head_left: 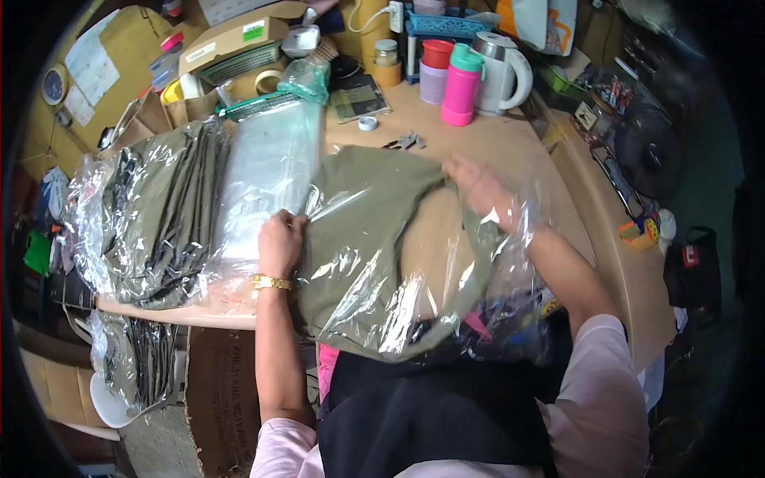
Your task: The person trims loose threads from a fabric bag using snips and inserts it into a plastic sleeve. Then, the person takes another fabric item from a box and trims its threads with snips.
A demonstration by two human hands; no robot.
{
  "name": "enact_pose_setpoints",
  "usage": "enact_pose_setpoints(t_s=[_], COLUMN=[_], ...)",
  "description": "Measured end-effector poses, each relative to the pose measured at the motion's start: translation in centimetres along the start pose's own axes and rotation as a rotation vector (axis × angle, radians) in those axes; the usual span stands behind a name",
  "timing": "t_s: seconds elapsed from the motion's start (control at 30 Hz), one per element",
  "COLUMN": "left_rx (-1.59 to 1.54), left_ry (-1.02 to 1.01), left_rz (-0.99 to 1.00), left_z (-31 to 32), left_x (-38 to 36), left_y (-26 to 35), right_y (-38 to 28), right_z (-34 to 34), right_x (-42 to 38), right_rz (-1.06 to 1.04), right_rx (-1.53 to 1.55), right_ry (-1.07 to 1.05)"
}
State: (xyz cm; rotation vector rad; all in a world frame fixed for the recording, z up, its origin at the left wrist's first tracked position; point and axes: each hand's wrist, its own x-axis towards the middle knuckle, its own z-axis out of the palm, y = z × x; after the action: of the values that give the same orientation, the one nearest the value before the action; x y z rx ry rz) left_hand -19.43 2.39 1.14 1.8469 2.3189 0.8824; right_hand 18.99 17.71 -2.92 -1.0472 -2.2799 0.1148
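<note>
Down in front of the kettle (494, 70), olive cloth (355, 231) lies inside a clear bag (434, 267), left hand (280, 243) pinching the side away from the kettle, right hand (481, 191) blurred, grip impossible to tell—smoothing, apparently, the next move likely calling for flattening the bag.

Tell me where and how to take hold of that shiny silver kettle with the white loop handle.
I'd grip the silver kettle by its white loop handle, coming from the right: the loop stands out on that side, while the pink bottle with the turquoise lid crowds its front left.
</note>
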Motion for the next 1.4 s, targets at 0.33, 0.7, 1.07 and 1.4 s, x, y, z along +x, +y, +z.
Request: enact_pose_setpoints(t_s=[0.33, 0.7, 1.07, 1.4], left_rx=[0.21, 0.031, 0.201, -0.112], left_ry=[-0.118, -0.696, -0.047, 0.087], left_rz=[0.278, 0.657, -0.086, -0.19], left_z=[1.9, -2.0, -4.7, -2.9], left_x=[-3.1, -7.8, -3.0, -4.4], left_y=[5.8, 13.3, 1.6, -1.3], right_y=[-14.5, -8.3, -12.4, -10.6], right_z=[-8.0, -4.5, -14.1, -23.3], right_x=[0.8, 1.8, -2.8, -4.3], right_rz=[-0.301, -0.349, 0.043, 0.696], right_rx=[0.026, -0.224, 0.821, 0.575], right_ry=[-0.837, -0.469, -0.369, -0.003])
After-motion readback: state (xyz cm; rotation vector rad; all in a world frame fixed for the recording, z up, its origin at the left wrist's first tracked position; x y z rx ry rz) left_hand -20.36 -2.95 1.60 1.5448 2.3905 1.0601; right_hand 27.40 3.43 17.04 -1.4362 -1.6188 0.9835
